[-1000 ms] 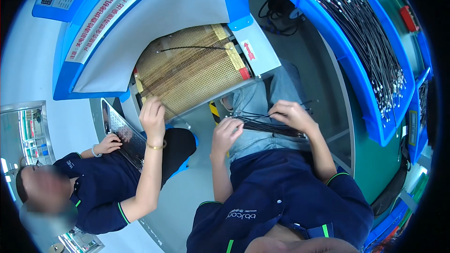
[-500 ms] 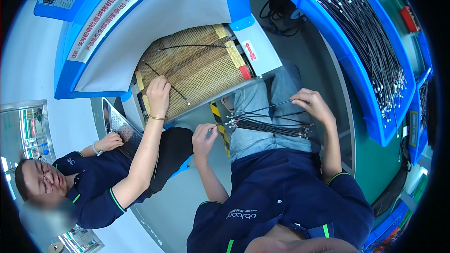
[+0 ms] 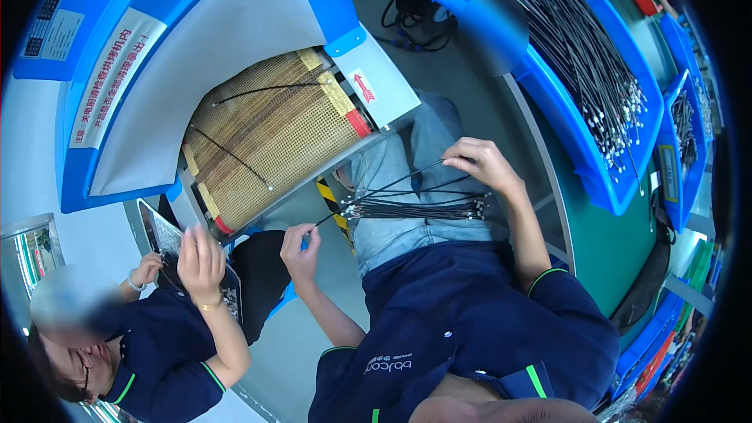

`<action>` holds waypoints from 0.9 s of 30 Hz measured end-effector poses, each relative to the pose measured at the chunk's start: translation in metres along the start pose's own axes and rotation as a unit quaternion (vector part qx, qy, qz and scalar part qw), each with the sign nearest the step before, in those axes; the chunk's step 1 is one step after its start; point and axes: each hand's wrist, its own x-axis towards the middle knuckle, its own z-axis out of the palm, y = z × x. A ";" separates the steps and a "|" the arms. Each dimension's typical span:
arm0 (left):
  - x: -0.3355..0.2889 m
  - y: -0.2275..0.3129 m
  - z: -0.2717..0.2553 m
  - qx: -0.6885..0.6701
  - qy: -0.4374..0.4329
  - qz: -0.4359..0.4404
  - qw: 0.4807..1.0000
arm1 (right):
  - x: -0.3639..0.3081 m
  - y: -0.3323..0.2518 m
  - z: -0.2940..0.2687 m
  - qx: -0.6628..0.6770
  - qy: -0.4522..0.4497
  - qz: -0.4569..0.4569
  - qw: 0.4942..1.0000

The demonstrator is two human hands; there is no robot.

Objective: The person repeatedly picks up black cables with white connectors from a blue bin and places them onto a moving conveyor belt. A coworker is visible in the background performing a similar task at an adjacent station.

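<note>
On lap, one cable bundle (image 3: 419,207); left hand (image 3: 300,244) pinching one cable (image 3: 376,190) (right hand (image 3: 482,163) too)

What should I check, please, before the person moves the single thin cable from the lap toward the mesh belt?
1. Left hand pinches one end of the single cable: ok.
2. Right hand holds the other end: ok.
3. Cable lifted apart from the cable bundle on the lap: ok.
4. Free room on the mesh belt; two cables lie there, spaced: ok.
5. Co-worker's hand away from the belt: ok.
6. Cable end connectors undamaged: cannot tell.
</note>
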 end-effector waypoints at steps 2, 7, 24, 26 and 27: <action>0.000 -0.001 0.001 -0.005 -0.003 -0.004 1.000 | -0.003 0.003 0.000 0.005 0.003 -0.003 1.000; 0.002 0.001 -0.002 -0.004 0.003 0.008 1.000 | -0.005 0.002 0.001 0.017 0.008 -0.021 1.000; 0.004 0.003 -0.008 0.013 0.008 0.020 1.000 | -0.010 -0.001 -0.002 0.020 -0.042 -0.046 0.998; 0.003 0.002 -0.009 0.016 0.009 0.017 1.000 | -0.008 -0.008 -0.005 0.008 -0.054 -0.051 0.997; 0.004 0.001 -0.009 0.016 0.009 0.017 1.000 | -0.007 -0.009 -0.005 0.011 -0.054 -0.060 0.997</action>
